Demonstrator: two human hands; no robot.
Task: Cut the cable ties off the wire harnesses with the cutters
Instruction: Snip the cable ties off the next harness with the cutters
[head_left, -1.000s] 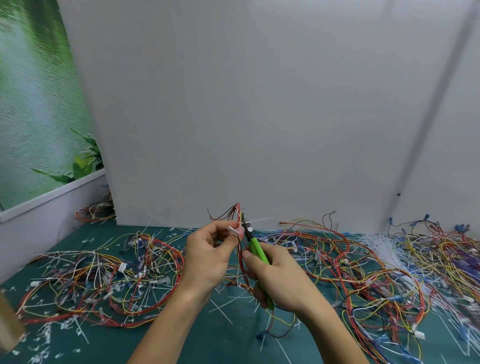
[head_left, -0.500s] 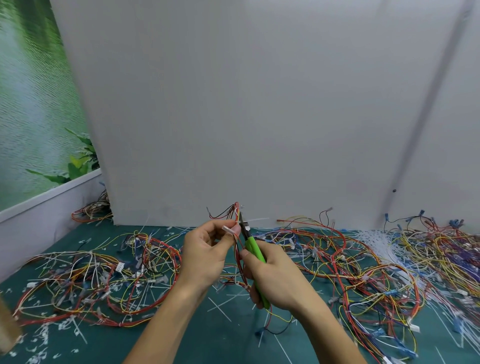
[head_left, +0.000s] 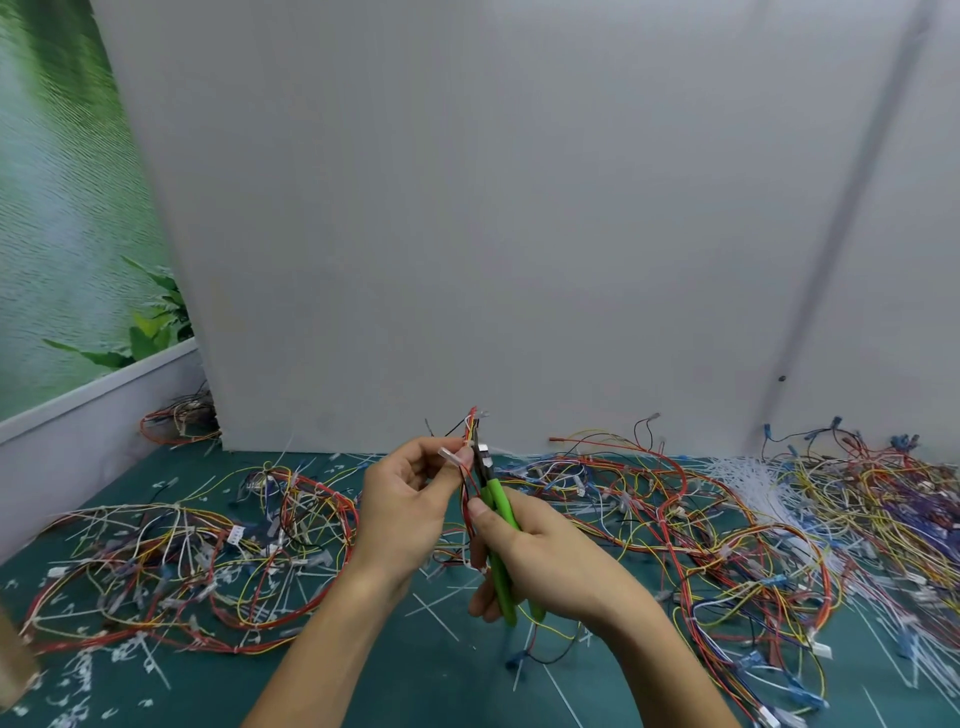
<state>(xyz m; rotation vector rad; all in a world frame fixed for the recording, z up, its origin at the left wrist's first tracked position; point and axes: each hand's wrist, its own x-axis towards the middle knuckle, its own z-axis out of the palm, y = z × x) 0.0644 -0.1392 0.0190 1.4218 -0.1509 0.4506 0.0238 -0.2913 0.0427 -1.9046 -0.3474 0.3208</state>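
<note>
i see both hands raised just above the near middle of the counter (head_left: 431, 680), which has a dark green top.

1. left hand (head_left: 405, 512): the fingers are curled and the thumb and forefinger pinch the wire harness (head_left: 471, 425) near its upper end. a small translucent white piece (head_left: 450, 455) sits at the thumb tip; i cannot tell whether it is a cable tie or a connector.
2. right hand (head_left: 550, 564): it is closed round the green handles of the cutters (head_left: 503, 501), with the thumb laid along the left handle. the handles stand a little apart at their lower ends.
3. cutters: the metal head points up and away from me, just right of the left thumb tip and against the held wires. the blades are too small for me to tell how far they are apart.
4. wire harness: its red, yellow and black wires rise above the left hand and also hang down between the two hands toward the counter.

surroundings:
- a left pile of harnesses (head_left: 208, 561) lies in loops on the counter, left of the hands.
- a right pile of harnesses (head_left: 701, 540) spreads from behind the hands to the right edge.
- a white bundle of strands (head_left: 748, 480) lies at the far right, among the wires.
- cut tie scraps (head_left: 78, 675) are scattered on the near left.
- a grey panel (head_left: 467, 208) stands upright along the far edge.
</note>
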